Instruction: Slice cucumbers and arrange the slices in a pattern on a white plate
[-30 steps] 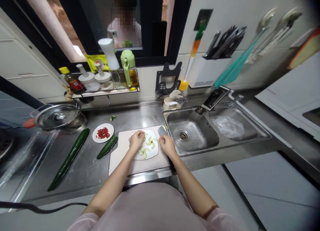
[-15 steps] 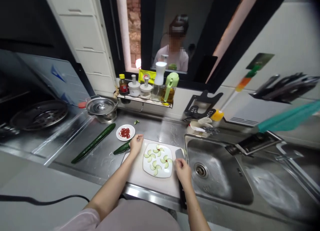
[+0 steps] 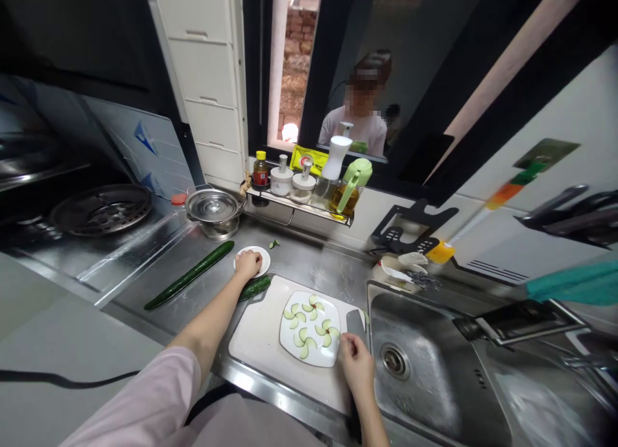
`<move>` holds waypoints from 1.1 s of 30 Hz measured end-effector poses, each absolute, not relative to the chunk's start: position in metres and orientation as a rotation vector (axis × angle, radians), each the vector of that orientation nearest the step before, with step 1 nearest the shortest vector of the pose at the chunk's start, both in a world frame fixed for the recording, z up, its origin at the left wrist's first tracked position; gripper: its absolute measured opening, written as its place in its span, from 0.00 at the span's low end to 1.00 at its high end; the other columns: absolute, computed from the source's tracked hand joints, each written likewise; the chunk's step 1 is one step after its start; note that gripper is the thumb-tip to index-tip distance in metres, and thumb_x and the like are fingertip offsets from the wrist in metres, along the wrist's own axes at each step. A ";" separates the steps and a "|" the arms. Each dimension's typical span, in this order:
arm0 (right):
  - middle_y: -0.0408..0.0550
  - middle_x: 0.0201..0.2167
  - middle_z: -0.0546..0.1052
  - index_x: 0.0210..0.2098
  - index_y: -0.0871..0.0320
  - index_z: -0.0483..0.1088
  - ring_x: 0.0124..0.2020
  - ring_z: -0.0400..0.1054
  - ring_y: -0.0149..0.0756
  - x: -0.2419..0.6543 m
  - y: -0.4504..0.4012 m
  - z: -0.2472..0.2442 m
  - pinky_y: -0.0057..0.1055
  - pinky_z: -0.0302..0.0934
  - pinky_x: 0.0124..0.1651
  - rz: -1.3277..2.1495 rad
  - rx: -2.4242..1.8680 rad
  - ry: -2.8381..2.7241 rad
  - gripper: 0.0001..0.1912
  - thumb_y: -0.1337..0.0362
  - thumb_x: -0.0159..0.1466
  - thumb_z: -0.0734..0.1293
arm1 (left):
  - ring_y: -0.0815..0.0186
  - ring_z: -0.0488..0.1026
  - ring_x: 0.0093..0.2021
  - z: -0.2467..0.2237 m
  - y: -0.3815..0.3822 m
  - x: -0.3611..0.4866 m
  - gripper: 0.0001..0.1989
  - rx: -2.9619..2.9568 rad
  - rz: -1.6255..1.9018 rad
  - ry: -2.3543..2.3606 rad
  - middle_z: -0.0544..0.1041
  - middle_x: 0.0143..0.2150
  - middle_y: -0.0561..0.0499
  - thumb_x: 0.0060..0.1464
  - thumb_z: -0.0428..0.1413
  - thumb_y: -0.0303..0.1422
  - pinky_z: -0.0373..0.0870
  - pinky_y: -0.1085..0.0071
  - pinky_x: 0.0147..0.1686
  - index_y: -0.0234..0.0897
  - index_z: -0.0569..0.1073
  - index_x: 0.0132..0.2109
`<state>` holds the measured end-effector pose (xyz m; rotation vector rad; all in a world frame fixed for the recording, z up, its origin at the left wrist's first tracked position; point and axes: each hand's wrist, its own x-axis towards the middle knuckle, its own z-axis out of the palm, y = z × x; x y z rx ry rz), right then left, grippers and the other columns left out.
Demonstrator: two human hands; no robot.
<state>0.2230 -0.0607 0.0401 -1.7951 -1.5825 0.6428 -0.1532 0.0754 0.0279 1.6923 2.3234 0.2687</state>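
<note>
Four pinwheels (image 3: 327, 333) sit apart, apparently against overlap; left hand (image 3: 248, 265) over saucer (image 3: 265, 259), right hand (image 3: 358, 362) curled by right edge of plate (image 3: 316, 357), both grips indeterminable.

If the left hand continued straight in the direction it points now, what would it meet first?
Probably the far rim of the small white plate at the left hand; whether they already touch is unclear. Passing above, it might next reach the green pieces beyond.

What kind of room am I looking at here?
A kitchen, most likely a home one: a metal sink is set into the counter, a lidded pot stands at the left, and seasoning jars line a small shelf.
</note>
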 end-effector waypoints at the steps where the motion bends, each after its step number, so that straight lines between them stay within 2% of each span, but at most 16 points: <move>1: 0.45 0.17 0.70 0.29 0.58 0.73 0.22 0.64 0.38 0.224 -0.062 0.042 0.30 0.58 0.27 0.644 -1.792 -1.587 0.26 0.42 0.56 0.58 | 0.53 0.68 0.52 0.026 0.079 -0.153 0.13 1.764 0.181 2.304 0.76 0.49 0.44 0.55 0.50 0.33 0.58 0.58 0.50 0.43 0.78 0.42; 4: 0.46 0.18 0.72 0.30 0.58 0.74 0.22 0.65 0.38 0.228 -0.065 0.047 0.30 0.58 0.27 0.631 -1.807 -1.580 0.27 0.41 0.56 0.57 | 0.51 0.67 0.53 0.022 0.089 -0.154 0.12 1.868 0.071 2.252 0.76 0.48 0.40 0.52 0.52 0.30 0.56 0.55 0.52 0.39 0.79 0.40; 11: 0.47 0.18 0.72 0.31 0.59 0.75 0.22 0.66 0.39 0.237 -0.074 0.050 0.30 0.59 0.28 0.595 -1.831 -1.575 0.29 0.41 0.56 0.57 | 0.48 0.67 0.54 0.015 0.105 -0.160 0.10 1.913 0.072 2.163 0.75 0.48 0.34 0.49 0.56 0.28 0.55 0.53 0.54 0.33 0.79 0.38; 15: 0.48 0.19 0.73 0.32 0.59 0.75 0.23 0.67 0.39 0.240 -0.079 0.046 0.31 0.60 0.28 0.606 -1.836 -1.575 0.29 0.41 0.57 0.57 | 0.47 0.67 0.55 0.011 0.109 -0.161 0.08 1.827 0.183 2.173 0.76 0.47 0.34 0.46 0.57 0.28 0.56 0.53 0.55 0.33 0.78 0.35; 20: 0.49 0.20 0.74 0.32 0.59 0.74 0.24 0.68 0.40 0.245 -0.081 0.043 0.31 0.60 0.29 0.591 -1.846 -1.587 0.28 0.42 0.58 0.56 | 0.49 0.70 0.53 0.009 0.108 -0.166 0.07 1.595 0.460 2.211 0.78 0.42 0.35 0.51 0.55 0.32 0.58 0.55 0.54 0.34 0.76 0.32; 24: 0.49 0.20 0.74 0.32 0.59 0.74 0.24 0.68 0.40 0.243 -0.081 0.044 0.31 0.60 0.29 0.587 -1.845 -1.598 0.28 0.42 0.58 0.56 | 0.56 0.76 0.42 0.010 0.104 -0.169 0.07 1.321 0.772 2.181 0.79 0.35 0.43 0.52 0.54 0.34 0.67 0.63 0.44 0.36 0.75 0.34; 28: 0.48 0.19 0.73 0.31 0.59 0.74 0.23 0.67 0.40 0.236 -0.080 0.045 0.31 0.59 0.29 0.633 -1.824 -1.601 0.27 0.42 0.57 0.57 | 0.66 0.75 0.29 0.014 0.097 -0.166 0.10 1.069 1.077 2.028 0.77 0.28 0.50 0.50 0.55 0.34 0.68 0.72 0.31 0.36 0.74 0.40; 33: 0.47 0.21 0.73 0.31 0.58 0.74 0.25 0.67 0.40 0.226 -0.079 0.046 0.31 0.59 0.30 0.678 -1.801 -1.598 0.25 0.44 0.57 0.57 | 0.68 0.73 0.27 0.026 0.084 -0.151 0.17 0.918 1.330 1.801 0.76 0.27 0.52 0.44 0.60 0.37 0.68 0.73 0.28 0.36 0.73 0.43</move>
